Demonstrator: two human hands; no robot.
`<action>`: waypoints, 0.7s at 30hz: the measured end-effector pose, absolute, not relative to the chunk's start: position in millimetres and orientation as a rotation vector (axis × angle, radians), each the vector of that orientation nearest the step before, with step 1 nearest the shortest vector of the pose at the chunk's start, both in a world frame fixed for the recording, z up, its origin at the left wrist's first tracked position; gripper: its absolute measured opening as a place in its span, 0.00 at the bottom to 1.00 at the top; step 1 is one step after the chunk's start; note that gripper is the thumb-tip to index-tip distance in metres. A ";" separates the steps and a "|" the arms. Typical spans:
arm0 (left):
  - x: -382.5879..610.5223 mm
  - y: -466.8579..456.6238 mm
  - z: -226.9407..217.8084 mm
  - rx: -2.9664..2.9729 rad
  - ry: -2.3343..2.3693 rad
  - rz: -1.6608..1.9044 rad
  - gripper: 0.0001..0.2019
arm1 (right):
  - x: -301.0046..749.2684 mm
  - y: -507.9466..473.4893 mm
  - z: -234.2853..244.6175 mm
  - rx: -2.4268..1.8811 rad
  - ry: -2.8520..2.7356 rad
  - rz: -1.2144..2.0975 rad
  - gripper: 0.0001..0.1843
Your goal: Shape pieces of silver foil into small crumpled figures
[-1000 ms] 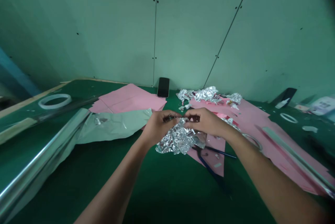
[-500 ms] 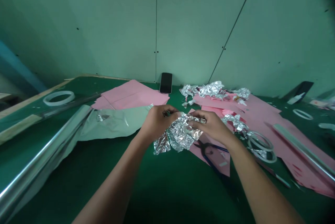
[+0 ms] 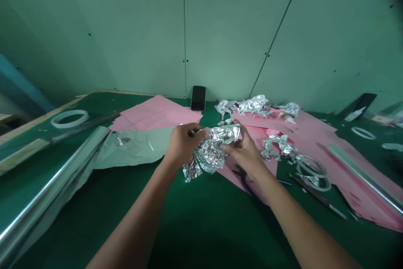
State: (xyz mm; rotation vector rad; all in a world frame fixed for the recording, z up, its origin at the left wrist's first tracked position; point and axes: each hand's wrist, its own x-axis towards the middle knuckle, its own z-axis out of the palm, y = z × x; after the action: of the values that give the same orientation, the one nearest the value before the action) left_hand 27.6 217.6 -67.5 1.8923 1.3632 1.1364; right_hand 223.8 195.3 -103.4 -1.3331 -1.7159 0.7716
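Both of my hands hold one crumpled sheet of silver foil (image 3: 211,151) just above the green table (image 3: 195,223). My left hand (image 3: 182,143) is closed round its left side, fingers curled over the top edge. My right hand (image 3: 244,151) pinches the right side, thumb pressed onto the foil. A loose tail of the foil hangs down at the lower left. Dark-handled scissors (image 3: 244,176) lie on pink paper right under my right wrist, partly hidden by it.
Pink paper sheets (image 3: 157,114) cover the back and right of the table. More crumpled foil scraps (image 3: 252,104) lie at the back. A black phone (image 3: 198,97) leans on the wall. A foil roll (image 3: 47,195) lies at left, tape rings (image 3: 310,168) at right.
My hands have crushed the foil into a tighter wad and lifted it slightly. My right hand has turned, its thumb now on top. The view has shifted a little.
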 end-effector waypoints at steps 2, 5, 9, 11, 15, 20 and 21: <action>26.9 217.2 -65.6 1.857 1.331 1.158 0.14 | 221.7 196.1 -103.0 -1.297 -1.568 0.859 0.46; 26.8 217.1 -64.2 1.805 1.284 1.161 0.14 | 220.9 198.0 -104.3 -1.226 -1.464 0.829 0.46; 26.9 216.3 -63.5 1.799 1.264 1.160 0.13 | 223.2 198.9 -109.0 -1.152 -1.558 0.617 0.43; 26.5 215.6 -63.0 1.812 1.260 1.164 0.13 | 224.0 198.0 -110.0 -1.166 -1.604 0.532 0.44; 25.8 215.1 -63.2 1.870 1.272 1.114 0.15 | 224.5 196.2 -109.7 -1.170 -1.721 0.421 0.36; 25.3 216.3 -65.4 1.936 1.276 1.115 0.16 | 227.5 195.9 -110.1 -1.146 -1.830 0.279 0.25; 25.0 216.6 -65.8 1.938 1.280 1.120 0.16 | 228.3 195.5 -108.9 -1.158 -1.838 0.251 0.27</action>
State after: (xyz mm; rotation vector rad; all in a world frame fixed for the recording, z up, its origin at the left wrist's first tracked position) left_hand 25.0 216.6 -65.8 1.9382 1.2802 1.1203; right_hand 228.3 195.5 -108.9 -1.1580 -1.8381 0.2510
